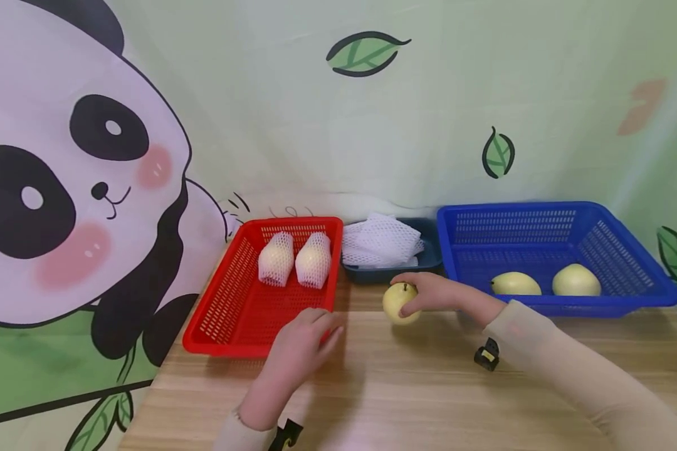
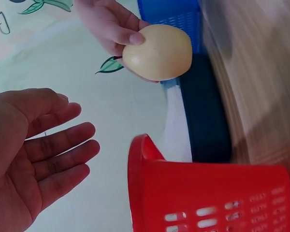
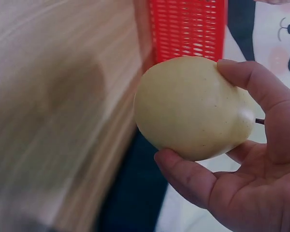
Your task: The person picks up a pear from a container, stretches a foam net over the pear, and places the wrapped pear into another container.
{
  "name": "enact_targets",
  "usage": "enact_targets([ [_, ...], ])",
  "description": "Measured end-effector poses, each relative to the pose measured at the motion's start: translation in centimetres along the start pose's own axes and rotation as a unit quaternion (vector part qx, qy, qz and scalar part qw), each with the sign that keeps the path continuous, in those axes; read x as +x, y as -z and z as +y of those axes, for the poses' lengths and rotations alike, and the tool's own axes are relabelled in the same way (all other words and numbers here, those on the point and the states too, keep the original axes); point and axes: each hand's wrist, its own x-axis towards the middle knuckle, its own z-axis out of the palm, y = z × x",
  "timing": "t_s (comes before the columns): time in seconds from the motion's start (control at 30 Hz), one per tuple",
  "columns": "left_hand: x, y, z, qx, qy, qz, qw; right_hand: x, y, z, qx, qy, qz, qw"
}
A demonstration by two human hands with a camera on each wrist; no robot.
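Observation:
My right hand (image 1: 433, 293) grips a pale yellow pear (image 1: 397, 303), held above the table in front of the dark tray. In the right wrist view the thumb and fingers curl round the pear (image 3: 193, 108), its dark stem towards the palm. Over the front right corner of the red basket (image 1: 248, 348), my left hand (image 1: 303, 341) holds nothing; its fingers are loosely bent in the left wrist view. Two pears in white foam nets, a left one (image 1: 276, 258) and a right one (image 1: 314, 260), lie in the red basket.
A dark teal tray (image 1: 372, 274) with a pile of white foam nets (image 1: 380, 241) stands between the baskets. The blue basket (image 1: 558, 305) on the right holds two bare pears, one lying sideways (image 1: 516, 284) and a rounder one (image 1: 577, 280). A panda-print cloth hangs behind the wooden table (image 1: 417, 401).

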Motion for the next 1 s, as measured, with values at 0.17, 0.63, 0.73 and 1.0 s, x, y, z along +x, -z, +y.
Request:
enact_targets([
  [0.17, -0.5, 0.0, -0.4, 0.010, -0.009, 0.007, 0.9999, 0.9, -1.3, 1.0, 0.008, -0.023, 0.003, 1.000],
  [0.63, -0.7, 0.4, -0.6, 0.008, 0.022, -0.024, 0.9994, 2.0, -2.4, 1.8, 0.001, -0.040, 0.008, 0.999],
  [0.73, -0.8, 0.3, -0.7, 0.009, 0.018, -0.021, 0.9996, 2.2, -2.6, 2.0, 0.004, -0.037, 0.005, 0.999],
  [1.0, -0.9, 0.0, -0.7, 0.004, 0.017, -0.020, 0.9996, 2.3, -2.8, 2.0, 0.005, -0.032, -0.005, 0.999],
])
